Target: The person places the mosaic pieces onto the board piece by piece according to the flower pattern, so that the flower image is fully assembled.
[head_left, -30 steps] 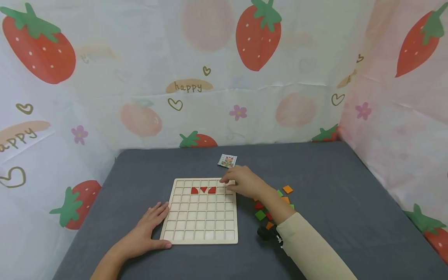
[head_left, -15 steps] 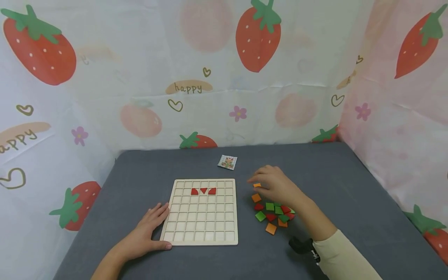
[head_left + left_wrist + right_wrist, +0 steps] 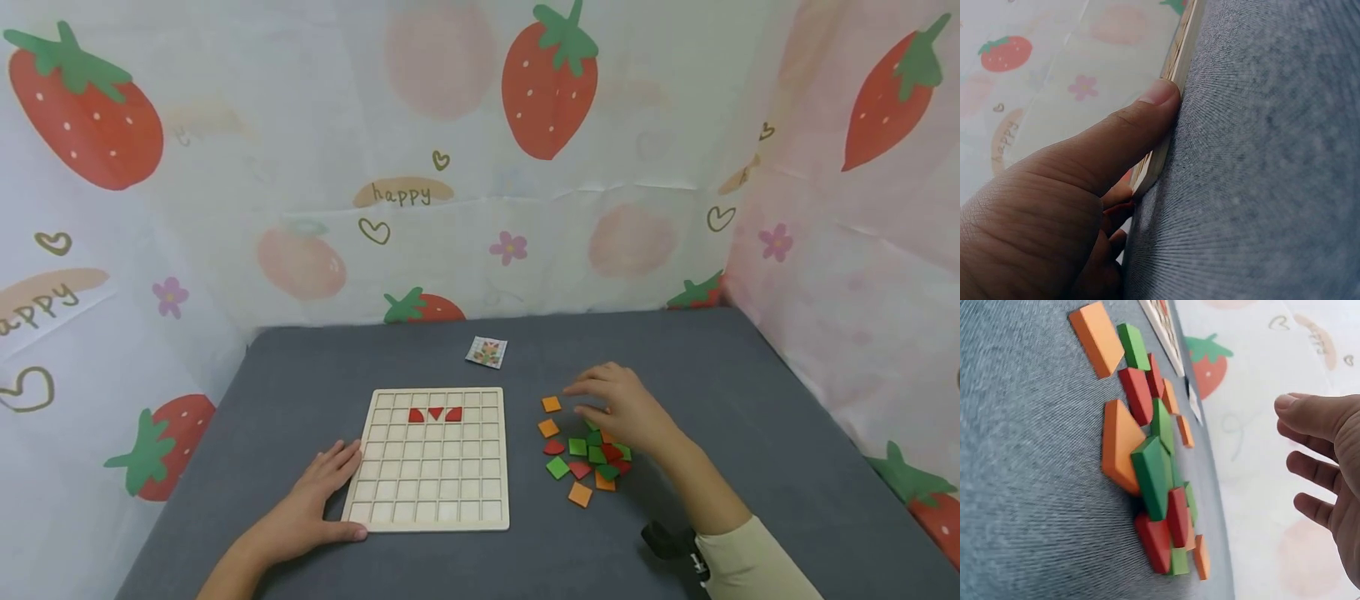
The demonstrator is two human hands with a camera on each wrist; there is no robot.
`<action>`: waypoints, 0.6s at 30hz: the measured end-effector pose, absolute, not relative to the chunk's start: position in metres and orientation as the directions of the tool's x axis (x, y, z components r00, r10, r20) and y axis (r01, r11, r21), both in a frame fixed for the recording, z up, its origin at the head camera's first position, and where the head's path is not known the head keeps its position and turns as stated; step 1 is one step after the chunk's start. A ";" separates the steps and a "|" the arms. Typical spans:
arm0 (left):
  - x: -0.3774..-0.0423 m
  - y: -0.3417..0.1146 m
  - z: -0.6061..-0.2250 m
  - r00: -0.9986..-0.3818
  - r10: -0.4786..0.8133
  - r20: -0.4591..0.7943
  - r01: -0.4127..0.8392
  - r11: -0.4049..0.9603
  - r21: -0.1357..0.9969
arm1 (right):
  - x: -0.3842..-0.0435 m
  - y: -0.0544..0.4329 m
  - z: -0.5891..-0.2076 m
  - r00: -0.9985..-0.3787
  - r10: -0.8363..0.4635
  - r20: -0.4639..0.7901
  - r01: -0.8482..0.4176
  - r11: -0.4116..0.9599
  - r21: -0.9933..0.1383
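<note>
A pale wooden grid board point(image 3: 427, 475) lies on the table with three red tiles point(image 3: 453, 414) in a row near its far side. My left hand point(image 3: 303, 508) rests at its near left corner, fingers along the left edge, thumb point(image 3: 1147, 112) against the near edge. To the right of the board is a loose pile of tiles: green point(image 3: 577, 447), orange point(image 3: 580, 495) and red point(image 3: 580, 470). My right hand point(image 3: 626, 404) hovers over the far side of this pile, with nothing visible between its parted thumb and fingers point(image 3: 1313, 472).
A small pattern card point(image 3: 487, 352) lies beyond the board. Dark grey cloth covers the table point(image 3: 337, 358). A strawberry-print curtain point(image 3: 480, 287) hangs behind and at both sides. A black device point(image 3: 663, 542) is strapped at my right wrist.
My right hand has moved right from above the board's far right corner to over the tile pile, uncovering the tiles. My left hand and the three red tiles stay put.
</note>
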State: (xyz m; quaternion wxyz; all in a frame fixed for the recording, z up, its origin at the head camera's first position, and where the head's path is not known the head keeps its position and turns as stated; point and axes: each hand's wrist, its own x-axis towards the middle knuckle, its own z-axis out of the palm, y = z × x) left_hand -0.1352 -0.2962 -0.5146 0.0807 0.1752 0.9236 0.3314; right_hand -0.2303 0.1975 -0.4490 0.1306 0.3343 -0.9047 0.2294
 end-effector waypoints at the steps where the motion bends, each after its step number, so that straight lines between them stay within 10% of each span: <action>1: -0.136 -0.296 -0.515 -0.925 0.378 -0.037 0.268 0.720 0.640 | -0.231 0.198 -0.452 -0.749 -0.533 0.393 -0.656 0.677 -0.334; 18: -0.135 -0.297 -0.515 -0.918 0.396 0.005 0.310 0.711 0.631 | -0.254 0.198 -0.473 -0.858 -0.465 0.217 -0.504 0.684 -0.528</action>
